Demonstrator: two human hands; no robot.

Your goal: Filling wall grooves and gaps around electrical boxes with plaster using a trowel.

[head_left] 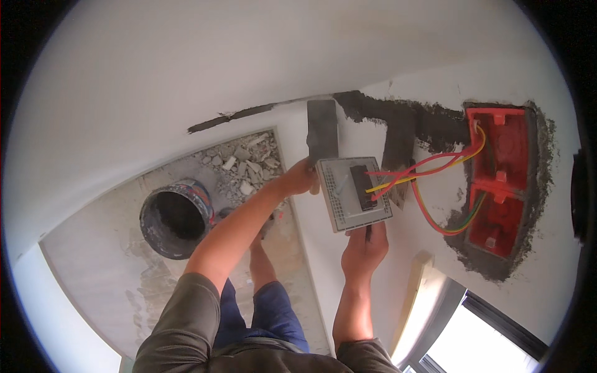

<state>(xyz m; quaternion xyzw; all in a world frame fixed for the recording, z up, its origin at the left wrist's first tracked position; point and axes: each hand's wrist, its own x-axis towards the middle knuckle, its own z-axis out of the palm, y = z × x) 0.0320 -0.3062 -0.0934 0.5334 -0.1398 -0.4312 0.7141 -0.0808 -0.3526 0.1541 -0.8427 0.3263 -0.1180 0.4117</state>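
A pale square switch or socket plate (341,208), its back and black terminal block (362,188) facing me, hangs on red and yellow wires (444,163) from the wall. My left hand (300,178) is closed beside the plate's left edge, around the lower end of a dark, flat rectangular trowel (322,127). Under the plate's lower edge, my right hand (364,248) closes on a tool with a dark handle (368,234). The plate covers part of this tool and some of my fingers. Whether either hand also touches the plate I cannot tell.
Two red wall boxes (499,149) sit in the wall at right, ringed by grey mortar. Dark mortar (435,127) streaks the white wall. On the floor below stand a dirty bucket (177,221) and a heap of rubble (245,166). A dark-framed window (491,329) lies at lower right.
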